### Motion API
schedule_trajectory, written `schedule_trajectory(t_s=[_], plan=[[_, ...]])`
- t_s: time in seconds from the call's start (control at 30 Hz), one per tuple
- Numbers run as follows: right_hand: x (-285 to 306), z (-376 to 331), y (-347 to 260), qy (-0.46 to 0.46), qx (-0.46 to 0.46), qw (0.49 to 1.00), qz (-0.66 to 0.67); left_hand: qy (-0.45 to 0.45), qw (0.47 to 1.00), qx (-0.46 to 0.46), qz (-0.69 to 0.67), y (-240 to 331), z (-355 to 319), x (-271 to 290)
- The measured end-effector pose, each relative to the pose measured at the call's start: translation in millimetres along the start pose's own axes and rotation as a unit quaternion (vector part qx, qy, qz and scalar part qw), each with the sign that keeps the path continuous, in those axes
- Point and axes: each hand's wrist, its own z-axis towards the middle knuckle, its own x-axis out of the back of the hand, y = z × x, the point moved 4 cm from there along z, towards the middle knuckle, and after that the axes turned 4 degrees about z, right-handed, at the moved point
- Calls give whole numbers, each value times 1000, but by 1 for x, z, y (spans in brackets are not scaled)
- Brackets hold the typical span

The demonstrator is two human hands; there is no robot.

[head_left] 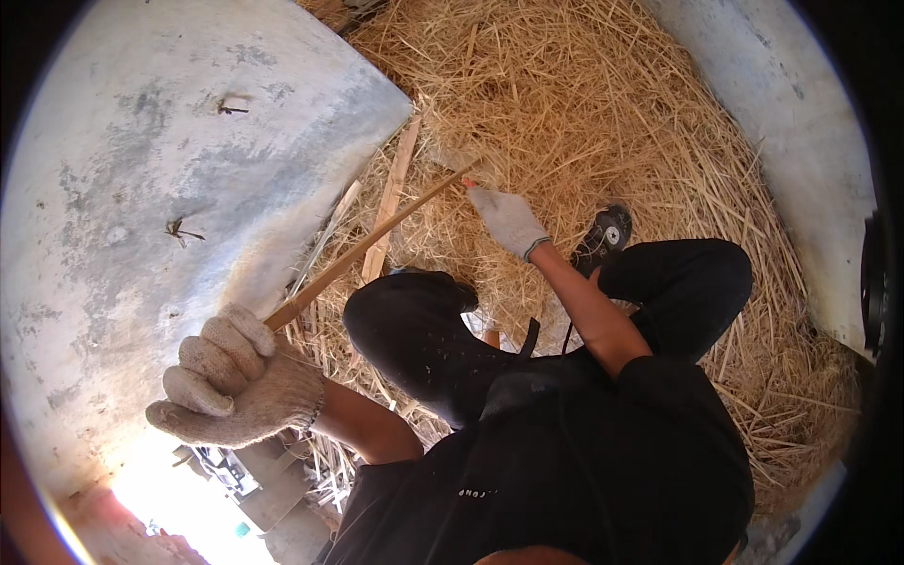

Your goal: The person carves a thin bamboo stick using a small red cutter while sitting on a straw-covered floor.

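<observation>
A long, narrow bamboo strip [363, 247] slants from lower left up to the middle of the view. Around its near end my left hand [231, 377], in a knitted off-white glove, is closed. My right hand [507, 218], gloved the same way, is a closed fist beside the strip's far end. A small orange end of a tool [470, 183] pokes out of that fist, close to the strip. The rest of this tool is hidden or too small to make out.
Pale shavings and thin strips [603, 104] cover the floor in a thick heap. A flat wooden slat [391, 198] lies beside the whitewashed wall [207, 141] at left. Another pale wall [782, 113] rises at right. My legs are bent, with a dark shoe [603, 237] among the shavings.
</observation>
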Motion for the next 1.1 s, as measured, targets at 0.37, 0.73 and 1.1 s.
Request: schedule_trajectory(t_s=[0.37, 0.73, 1.1], plan=[[-16, 71, 88, 25, -63, 990, -122, -121, 992, 25, -27, 4, -7, 3], [-23, 13, -29, -52, -35, 970, 233, -155, 982, 0, -110, 4, -2, 10], [-25, -105, -121, -19, 95, 995, 23, -161, 981, 9, -109, 8, -11, -2]])
